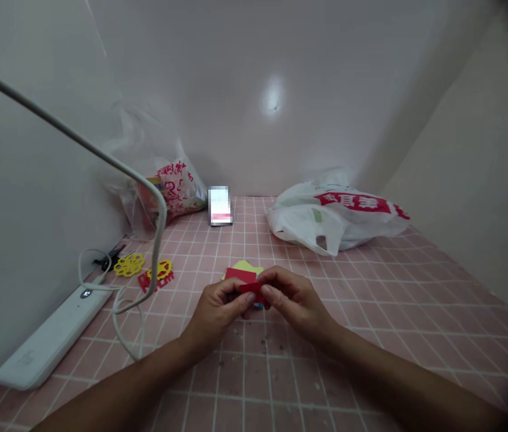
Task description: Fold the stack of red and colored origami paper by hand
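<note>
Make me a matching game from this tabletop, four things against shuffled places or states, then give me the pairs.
1. thin dark red piece
2. phone
3. long white device
4. white plastic bag

A. beside the left wall
B. pinched by left hand and right hand
C. back right of the table
D. screen lit

Pairs: 1-B, 2-D, 3-A, 4-C

Red piece between left hand and right hand: paper-like, matt. Yellow sheet just beyond the hands: same look. Tabletop under hands: smooth, low sheen. White unit left of left hand: smooth plastic. Clear bag beyond left hand, white bag beyond right: thin crinkled plastic. Back wall past both hands: smooth, glossy, bright reflection.
</note>
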{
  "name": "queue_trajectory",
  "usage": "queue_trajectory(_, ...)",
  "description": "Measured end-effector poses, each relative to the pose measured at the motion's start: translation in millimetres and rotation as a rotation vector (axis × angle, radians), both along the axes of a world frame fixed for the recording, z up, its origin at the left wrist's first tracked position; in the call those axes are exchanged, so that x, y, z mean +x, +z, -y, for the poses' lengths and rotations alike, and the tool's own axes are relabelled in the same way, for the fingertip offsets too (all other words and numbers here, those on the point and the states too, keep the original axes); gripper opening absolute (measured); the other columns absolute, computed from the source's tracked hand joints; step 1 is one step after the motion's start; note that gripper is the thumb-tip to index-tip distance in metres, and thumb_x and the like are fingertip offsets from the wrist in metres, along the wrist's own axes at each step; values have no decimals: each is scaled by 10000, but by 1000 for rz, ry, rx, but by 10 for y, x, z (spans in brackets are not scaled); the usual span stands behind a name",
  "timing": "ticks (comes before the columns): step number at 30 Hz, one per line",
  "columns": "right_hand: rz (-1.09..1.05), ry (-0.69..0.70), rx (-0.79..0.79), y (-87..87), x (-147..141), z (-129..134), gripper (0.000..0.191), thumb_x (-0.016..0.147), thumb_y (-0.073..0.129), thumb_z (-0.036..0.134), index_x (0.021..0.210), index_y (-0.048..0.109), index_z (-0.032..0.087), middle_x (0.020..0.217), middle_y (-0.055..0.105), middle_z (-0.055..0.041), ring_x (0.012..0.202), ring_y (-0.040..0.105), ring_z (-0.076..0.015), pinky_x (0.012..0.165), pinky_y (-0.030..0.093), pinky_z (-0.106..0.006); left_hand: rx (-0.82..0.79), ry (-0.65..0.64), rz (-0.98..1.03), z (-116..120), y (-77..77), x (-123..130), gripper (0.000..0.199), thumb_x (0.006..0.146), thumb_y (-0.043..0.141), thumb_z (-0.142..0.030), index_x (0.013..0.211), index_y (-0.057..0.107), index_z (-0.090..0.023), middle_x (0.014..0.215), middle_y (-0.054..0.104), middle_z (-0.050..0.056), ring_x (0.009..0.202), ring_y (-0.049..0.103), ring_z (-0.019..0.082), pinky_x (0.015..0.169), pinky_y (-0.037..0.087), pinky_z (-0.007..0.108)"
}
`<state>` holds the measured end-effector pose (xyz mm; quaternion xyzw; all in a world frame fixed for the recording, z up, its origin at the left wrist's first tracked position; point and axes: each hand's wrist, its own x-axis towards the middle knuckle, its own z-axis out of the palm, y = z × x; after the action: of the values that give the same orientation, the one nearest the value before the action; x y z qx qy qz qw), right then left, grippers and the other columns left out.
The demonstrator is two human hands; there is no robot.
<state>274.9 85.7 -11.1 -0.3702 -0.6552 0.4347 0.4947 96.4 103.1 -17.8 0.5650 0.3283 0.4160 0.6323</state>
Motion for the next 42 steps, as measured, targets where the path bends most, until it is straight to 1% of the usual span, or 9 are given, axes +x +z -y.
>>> queue_trajectory(3, 20, -18, 12, -16, -5, 1, 117, 901, 608, 288, 909, 626, 173, 767, 620, -17, 655, 570, -131, 604, 459, -254, 12, -14, -3, 0, 10, -3, 98, 817, 693, -247, 789, 710, -155, 697, 670, 3, 588, 539, 84, 568, 439, 189)
queue_trajectory(8, 3, -12, 12, 8, 10, -5, 226, 970, 475, 299, 861, 624, 168, 689, 572, -3, 614, 546, -125, 595, 440, -258, -22, -21, 13, -11, -22, -13, 127, 830, 684, -273, 820, 710, -149, 694, 655, 6, 594, 533, 88, 588, 441, 202)
queue_trajectory(14, -34, 23, -64, 18, -1, -1, 165, 933, 549, 291, 854, 629, 170, 692, 586, -1, 589, 539, -115, 567, 437, -241, -38, -15, 4, -15, -4, -1, 161, 808, 691, -295, 764, 702, -141, 658, 642, 11, 601, 537, 107, 590, 434, 220)
queue_trajectory(18, -55, 45, -103, 6, -11, -11, 175, 929, 558, 312, 845, 629, 175, 699, 603, -7, 582, 537, -115, 558, 442, -238, -47, -31, -18, -15, 0, 4, 176, 806, 687, -318, 774, 696, -145, 713, 680, 34, 613, 548, 120, 584, 426, 229)
queue_trajectory(25, -35, 57, -92, 7, 7, -30, 187, 909, 582, 347, 851, 628, 175, 692, 595, -2, 582, 544, -116, 552, 441, -234, -40, -56, -52, -7, -4, -2, 211, 807, 679, -342, 727, 660, -148, 651, 646, 10, 570, 513, 104, 567, 392, 221)
queue_trajectory(31, 82, 10, -66, -26, -1, -48, 181, 888, 608, 320, 783, 616, 172, 692, 604, -7, 593, 541, -122, 550, 432, -235, -29, -28, -140, 7, 46, 8, 259, 772, 683, -379, 673, 604, -153, 569, 545, -28, 535, 461, 98, 538, 350, 219)
queue_trajectory(34, 86, -43, -80, -63, -6, -57, 215, 901, 587, 346, 768, 597, 178, 668, 590, -1, 586, 531, -125, 542, 420, -236, -35, -26, -178, 10, 51, 23, 267, 761, 673, -395, 663, 595, -159, 563, 524, -32, 537, 458, 104, 538, 348, 225)
queue_trajectory(38, 72, -118, -74, -100, -26, -56, 241, 905, 577, 363, 745, 566, 183, 657, 564, 4, 607, 534, -137, 568, 427, -250, -46, 7, -219, 15, 31, 30, 290, 758, 660, -389, 626, 511, -179, 535, 494, -47, 498, 417, 96, 511, 310, 223)
queue_trajectory(42, 68, -128, -90, -92, -41, -55, 241, 909, 565, 359, 737, 542, 191, 650, 570, 6, 600, 556, -142, 571, 445, -254, -25, 34, -264, 10, 31, 32, 297, 753, 653, -378, 611, 474, -188, 528, 473, -53, 495, 409, 97, 507, 287, 226)
